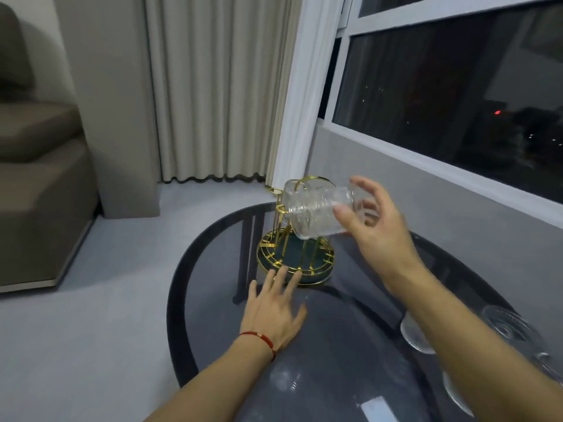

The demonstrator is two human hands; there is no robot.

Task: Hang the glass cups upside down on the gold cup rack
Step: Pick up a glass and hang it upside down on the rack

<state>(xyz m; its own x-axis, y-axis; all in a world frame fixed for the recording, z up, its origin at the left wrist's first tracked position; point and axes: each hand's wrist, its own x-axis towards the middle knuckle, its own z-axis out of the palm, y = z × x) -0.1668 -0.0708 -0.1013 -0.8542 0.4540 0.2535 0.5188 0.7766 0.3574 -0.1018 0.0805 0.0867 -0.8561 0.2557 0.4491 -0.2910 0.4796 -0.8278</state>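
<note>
The gold cup rack (295,259) stands on a round dark glass table (350,345), with a gold ring base and thin upright prongs. My right hand (376,220) grips a clear glass cup (316,208) by its base, tilted on its side with the mouth over the rack's upper prongs. My left hand (275,309) lies flat on the table, fingers spread, its fingertips touching the rack's base. More glass cups (505,327) stand at the table's right, partly hidden behind my right forearm.
A brown sofa (39,178) stands at the left on a pale floor. Beige curtains (219,86) hang behind the table. A grey wall and a dark window (457,95) run close along the table's right side.
</note>
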